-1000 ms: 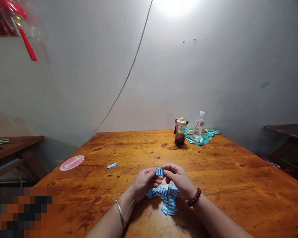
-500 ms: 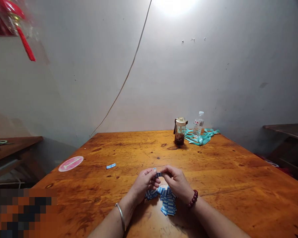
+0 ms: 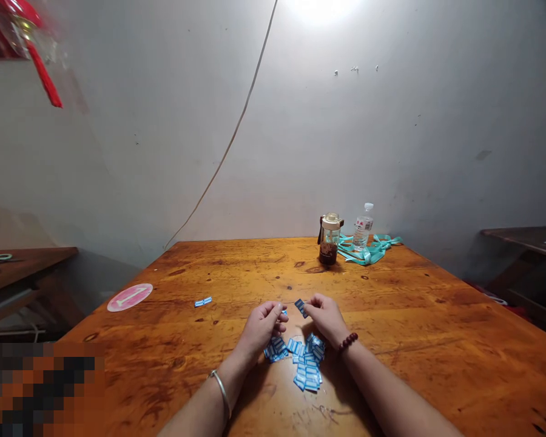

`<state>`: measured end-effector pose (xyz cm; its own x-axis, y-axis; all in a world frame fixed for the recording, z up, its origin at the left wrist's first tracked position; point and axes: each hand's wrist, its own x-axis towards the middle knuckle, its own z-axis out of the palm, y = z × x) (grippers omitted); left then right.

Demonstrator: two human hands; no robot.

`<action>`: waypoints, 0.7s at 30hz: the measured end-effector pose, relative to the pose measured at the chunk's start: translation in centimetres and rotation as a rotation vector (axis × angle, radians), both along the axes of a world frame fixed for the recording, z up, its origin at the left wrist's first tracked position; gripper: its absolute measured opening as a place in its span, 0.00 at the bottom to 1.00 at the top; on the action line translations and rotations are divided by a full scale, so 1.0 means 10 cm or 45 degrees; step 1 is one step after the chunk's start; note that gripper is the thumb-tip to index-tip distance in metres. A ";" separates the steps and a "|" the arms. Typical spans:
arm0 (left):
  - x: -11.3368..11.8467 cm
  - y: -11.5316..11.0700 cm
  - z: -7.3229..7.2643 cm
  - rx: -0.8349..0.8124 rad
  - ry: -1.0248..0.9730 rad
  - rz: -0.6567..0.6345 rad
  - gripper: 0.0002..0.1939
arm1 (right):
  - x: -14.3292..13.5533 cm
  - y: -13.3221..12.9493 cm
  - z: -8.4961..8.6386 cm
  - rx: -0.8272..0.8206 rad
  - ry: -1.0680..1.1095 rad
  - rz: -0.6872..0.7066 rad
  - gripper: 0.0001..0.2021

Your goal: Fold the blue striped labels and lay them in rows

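Observation:
Above the middle of the table, my left hand [image 3: 262,325] is closed in a pinch, with a bit of a small blue-and-white piece [image 3: 284,312] showing at its fingertips. A short way to its right, my right hand [image 3: 324,315] grips a small dark-blue-and-white striped strip [image 3: 301,308] between thumb and fingers, tilted up. The two hands are apart. Below and between them lies a loose pile of similar blue-and-white strips [image 3: 307,367], spreading left under my left hand. One more blue-and-white strip [image 3: 203,301] lies alone on the table, farther left.
The wooden table [image 3: 414,340] reaches the wall. At its back right stand a lidded drink bottle [image 3: 329,240] with dark contents and a clear water bottle [image 3: 363,227] among turquoise ribbon [image 3: 375,250]. A round pink sign [image 3: 130,298] lies near the left edge.
My hands have moved apart from the strip they were both touching. A striped strip is now in my right hand alone, while my left hand stays nearly in place.

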<state>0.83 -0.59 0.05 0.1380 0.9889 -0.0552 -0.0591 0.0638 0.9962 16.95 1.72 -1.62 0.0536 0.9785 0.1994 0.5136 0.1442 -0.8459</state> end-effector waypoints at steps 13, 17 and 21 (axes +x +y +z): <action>-0.16 0.12 -0.05 0.595 0.854 0.178 0.12 | 0.01 0.18 -0.08 -0.063 -0.692 -0.270 0.07; -0.13 0.12 -0.07 0.712 1.212 0.165 0.10 | 0.00 0.17 -0.08 -0.061 -0.719 -0.258 0.09; -0.11 0.14 -0.12 0.721 1.381 0.100 0.12 | -0.04 0.08 -0.02 0.125 -0.712 -0.213 0.08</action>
